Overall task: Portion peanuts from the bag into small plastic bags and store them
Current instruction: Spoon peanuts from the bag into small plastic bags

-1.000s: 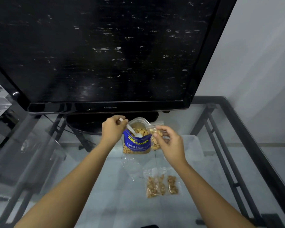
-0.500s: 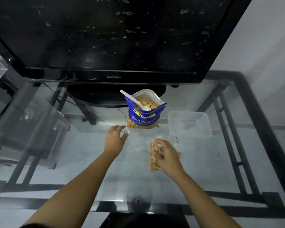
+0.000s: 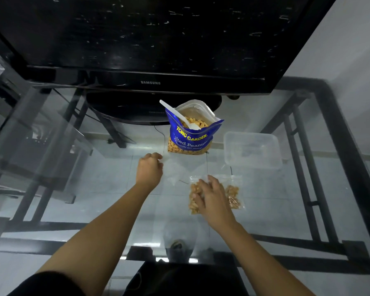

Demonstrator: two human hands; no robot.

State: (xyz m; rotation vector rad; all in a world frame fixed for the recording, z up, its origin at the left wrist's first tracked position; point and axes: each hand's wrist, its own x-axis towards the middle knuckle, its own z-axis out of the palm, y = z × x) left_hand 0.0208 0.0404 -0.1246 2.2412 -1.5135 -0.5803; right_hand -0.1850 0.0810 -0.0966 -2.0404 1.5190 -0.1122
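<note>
**On the Glass Table: Filled Portions Laid Down, Empty Bag Next**

Near the middle of the glass table (image 3: 94, 189), the right hand (image 3: 212, 199) lies palm-down over the filled small bags (image 3: 233, 195) of peanuts, fingers spread and flat, pressing rather than pinching; nothing appears clamped in it. Peanuts show on both sides of the hand, so more than one portion seems to lie there side by side.

The left hand (image 3: 150, 169) rests curled at the edge of a stack of empty clear bags (image 3: 177, 174), fingers bent toward the plastic. Whether it has pinched a bag yet cannot be told, since the film is almost invisible against the glass.

Toward the far edge, just in front of the television (image 3: 150, 39), the blue peanut bag (image 3: 188, 137) stands upright and open, a white plastic spoon (image 3: 179, 116) leaning inside with its handle sticking out to the left. A clear plastic container (image 3: 252, 149) sits to the right of it, apparently empty.

The step in hand looks like setting down a finished portion and fetching a fresh bag. To do it well, the right hand should flatten the filled bag so the peanuts spread and the seal stays shut, while the left separates a single sheet from the stack. Both forearms reach forward, nearly parallel, the left extended slightly farther.
</note>
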